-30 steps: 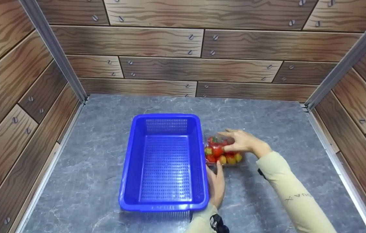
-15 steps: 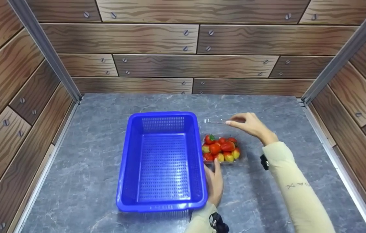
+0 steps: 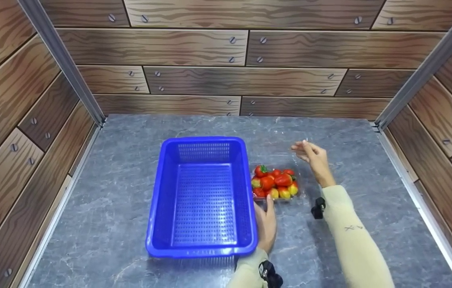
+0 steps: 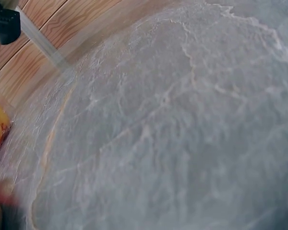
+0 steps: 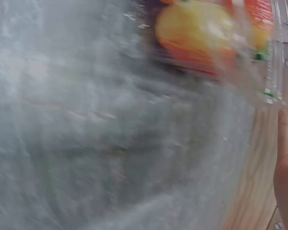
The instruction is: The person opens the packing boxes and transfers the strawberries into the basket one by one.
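Where the right hand (image 3: 313, 160) pinched the lid (image 3: 277, 150) half a second ago, its fingers now stretch out against the lid's right side; that grip is loose, and the hand has turned, shifting a little toward the right edge of the bench (image 3: 122, 192). Clear and faint but for its glints, the lid lies off the far side of the box (image 3: 300, 177), its tilt hard to read. A second ago the right hand covered part of the fruit (image 3: 277, 183), now in full sight.

The left hand (image 3: 266, 226) has stayed put, thumb at the box's near side; its other fingers are hidden, so I cannot tell that grip's state.

Clear and well filled, the box sits just right of the bench's middle. Its fruit is glossy and mostly red, yellower along the near side, one green-topped near the far left corner. The box's left end meets, in view, the right rim of the blue basket (image 3: 205, 204), whose floor is perforated.
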Demonstrator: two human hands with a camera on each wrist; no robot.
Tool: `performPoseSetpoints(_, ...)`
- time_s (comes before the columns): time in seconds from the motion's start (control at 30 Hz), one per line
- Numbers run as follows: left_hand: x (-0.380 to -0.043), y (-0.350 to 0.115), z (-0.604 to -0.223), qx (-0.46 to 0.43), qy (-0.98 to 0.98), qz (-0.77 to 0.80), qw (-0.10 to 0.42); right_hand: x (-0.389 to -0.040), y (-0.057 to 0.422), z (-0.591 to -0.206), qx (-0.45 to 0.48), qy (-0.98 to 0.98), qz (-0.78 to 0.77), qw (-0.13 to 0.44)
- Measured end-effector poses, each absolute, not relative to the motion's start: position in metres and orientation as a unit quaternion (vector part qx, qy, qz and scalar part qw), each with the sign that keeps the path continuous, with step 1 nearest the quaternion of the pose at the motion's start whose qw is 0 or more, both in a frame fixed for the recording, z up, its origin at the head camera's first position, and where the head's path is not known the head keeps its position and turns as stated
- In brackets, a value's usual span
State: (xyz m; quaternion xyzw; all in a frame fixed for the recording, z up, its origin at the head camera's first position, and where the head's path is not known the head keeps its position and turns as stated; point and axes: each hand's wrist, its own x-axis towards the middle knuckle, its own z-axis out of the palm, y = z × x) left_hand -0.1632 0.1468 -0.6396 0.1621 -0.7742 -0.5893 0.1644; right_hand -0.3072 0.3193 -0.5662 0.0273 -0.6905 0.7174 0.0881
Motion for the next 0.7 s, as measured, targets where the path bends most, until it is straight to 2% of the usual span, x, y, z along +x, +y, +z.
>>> performPoseSetpoints(0.33, -0.166, 0.148, -0.642, 0.154, -0.776, -0.577, 0.202, -0.303, 0.318, -0.596, -0.014, -0.612, 0.788, 0.069)
performPoseSetpoints(0.7, -0.164, 0.143, -0.636, 0.171, -0.787, -0.573, 0.151, -0.300, 0.309, -0.607, -0.085, -0.567, 0.818, 0.050)
